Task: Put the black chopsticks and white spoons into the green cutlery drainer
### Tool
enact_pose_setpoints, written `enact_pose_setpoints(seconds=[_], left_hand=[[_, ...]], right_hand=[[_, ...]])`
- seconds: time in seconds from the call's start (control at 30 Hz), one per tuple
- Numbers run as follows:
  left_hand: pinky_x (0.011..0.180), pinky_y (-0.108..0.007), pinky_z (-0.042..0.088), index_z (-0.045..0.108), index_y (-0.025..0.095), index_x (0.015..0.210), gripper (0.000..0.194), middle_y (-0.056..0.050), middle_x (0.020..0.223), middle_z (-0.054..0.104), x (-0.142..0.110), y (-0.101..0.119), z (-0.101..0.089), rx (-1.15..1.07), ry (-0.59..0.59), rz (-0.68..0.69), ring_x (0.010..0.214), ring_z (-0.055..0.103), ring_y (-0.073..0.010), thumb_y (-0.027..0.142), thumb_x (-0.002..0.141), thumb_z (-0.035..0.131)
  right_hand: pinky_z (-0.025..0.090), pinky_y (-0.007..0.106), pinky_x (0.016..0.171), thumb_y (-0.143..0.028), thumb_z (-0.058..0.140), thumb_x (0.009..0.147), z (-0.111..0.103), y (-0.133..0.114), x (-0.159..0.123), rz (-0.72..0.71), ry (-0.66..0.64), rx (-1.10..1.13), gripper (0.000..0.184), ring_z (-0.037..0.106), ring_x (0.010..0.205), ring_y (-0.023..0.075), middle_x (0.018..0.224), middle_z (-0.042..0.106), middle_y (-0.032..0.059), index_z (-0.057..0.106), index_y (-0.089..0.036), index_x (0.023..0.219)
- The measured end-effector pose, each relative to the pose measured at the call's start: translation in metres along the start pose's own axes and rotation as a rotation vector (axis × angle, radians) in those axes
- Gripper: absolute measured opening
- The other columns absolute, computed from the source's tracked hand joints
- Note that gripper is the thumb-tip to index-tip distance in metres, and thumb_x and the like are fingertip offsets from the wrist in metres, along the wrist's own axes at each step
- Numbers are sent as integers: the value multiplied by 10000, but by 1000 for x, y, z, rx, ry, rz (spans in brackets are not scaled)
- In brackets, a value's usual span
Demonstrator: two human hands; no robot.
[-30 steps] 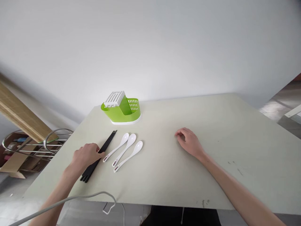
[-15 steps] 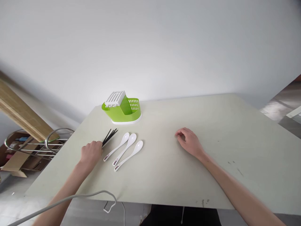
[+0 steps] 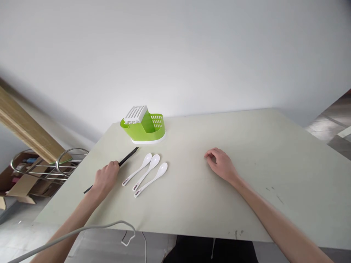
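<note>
My left hand [image 3: 106,177] is closed around a bundle of black chopsticks [image 3: 128,156]. Their tips point toward the green cutlery holder [image 3: 145,128], and the other ends stick out behind my hand. Three white spoons [image 3: 149,168] lie side by side on the table just right of that hand. The cutlery holder has a white slotted insert and stands at the far left of the pale table [image 3: 274,157]. My right hand [image 3: 221,165] rests on the table to the right, fingers loosely curled, with nothing visible in it.
A grey cable [image 3: 82,230] runs along the table's near edge. Left of the table stand a metal rack [image 3: 52,168], cardboard boxes [image 3: 16,182] and a leaning wooden board [image 3: 24,128]. A white wall rises behind.
My left hand has picked up the chopsticks from the table and now holds them lifted, tips toward the green holder. The right hand has stayed put.
</note>
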State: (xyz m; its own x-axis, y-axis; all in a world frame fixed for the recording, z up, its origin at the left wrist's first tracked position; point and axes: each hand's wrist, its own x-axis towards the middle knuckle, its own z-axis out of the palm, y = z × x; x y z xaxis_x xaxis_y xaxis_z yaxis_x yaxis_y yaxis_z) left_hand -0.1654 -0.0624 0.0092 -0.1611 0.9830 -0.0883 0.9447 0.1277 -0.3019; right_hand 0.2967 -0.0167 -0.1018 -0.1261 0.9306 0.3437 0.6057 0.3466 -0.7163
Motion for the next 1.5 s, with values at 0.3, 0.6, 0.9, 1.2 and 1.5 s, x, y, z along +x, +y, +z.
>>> enact_pose_setpoints(seconds=[0.3,0.6,0.9,1.2,1.5], left_hand=[[795,-422,519,604,94,1254,407,-226,1217,707,1,-6,-1,29,40,-14,979,718,-346,214,1051,272],[793,-383,511,633,137,1311,457,-187,1253,742,-3,-1,-17,-101,129,28,980,735,-328,281,1044,291],[696,-321,448,684,210,1141,359,-79,1019,775,-27,69,-108,-265,305,185,788,706,-248,303,1029,356],[533,-274,374,667,198,804,251,-28,716,688,-23,182,-116,-618,-98,495,546,545,-141,249,964,481],[578,-276,439,681,176,807,224,-76,764,722,-8,228,-88,-349,-194,513,622,644,-170,118,922,498]], right_hand=[[482,422,916,-220,484,913,0,1,0,-7,-4,-11,158,661,944,241,992,721,51,636,-260,903],[481,426,915,-225,479,906,0,0,1,1,4,-2,161,662,935,237,990,725,51,636,-258,894],[484,429,910,-250,483,912,0,2,1,10,1,9,163,658,934,243,979,723,60,645,-257,892],[468,441,959,-255,495,916,1,9,3,107,159,45,160,595,1083,278,1051,703,83,654,-244,906],[440,472,1042,-229,517,889,3,11,6,195,245,57,148,562,1197,298,1207,607,116,647,-238,960]])
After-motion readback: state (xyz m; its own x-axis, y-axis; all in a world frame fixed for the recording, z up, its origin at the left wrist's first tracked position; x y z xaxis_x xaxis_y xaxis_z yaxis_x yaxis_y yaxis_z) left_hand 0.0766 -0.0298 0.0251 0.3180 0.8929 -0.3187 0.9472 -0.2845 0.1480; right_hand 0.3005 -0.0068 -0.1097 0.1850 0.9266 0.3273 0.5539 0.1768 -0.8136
